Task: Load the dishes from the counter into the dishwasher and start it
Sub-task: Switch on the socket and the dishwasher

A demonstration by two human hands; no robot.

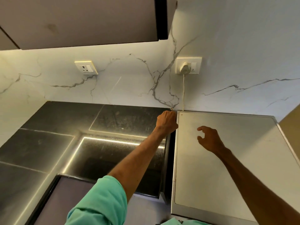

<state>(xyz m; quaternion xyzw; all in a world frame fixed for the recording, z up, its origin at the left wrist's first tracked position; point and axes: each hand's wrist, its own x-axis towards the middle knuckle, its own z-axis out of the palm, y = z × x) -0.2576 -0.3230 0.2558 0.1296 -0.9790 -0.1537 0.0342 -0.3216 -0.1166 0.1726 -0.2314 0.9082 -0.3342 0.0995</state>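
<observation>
The dishwasher [227,168] shows only its flat silver-grey top, at the right, standing against the marble wall. My left hand [166,121] reaches to the back of the narrow dark gap between the black counter [48,143] and the dishwasher. Its fingers are curled round a small metal piece [171,109] that pokes out by the wall. My right hand [209,139] hovers over the dishwasher top with loosely curled fingers and holds nothing. No dishes are in view.
A white plug [184,68] sits in a wall socket above the dishwasher, and its cord [183,91] runs down behind the machine. A second socket [86,67] is on the wall to the left. An upper cabinet [81,21] hangs overhead.
</observation>
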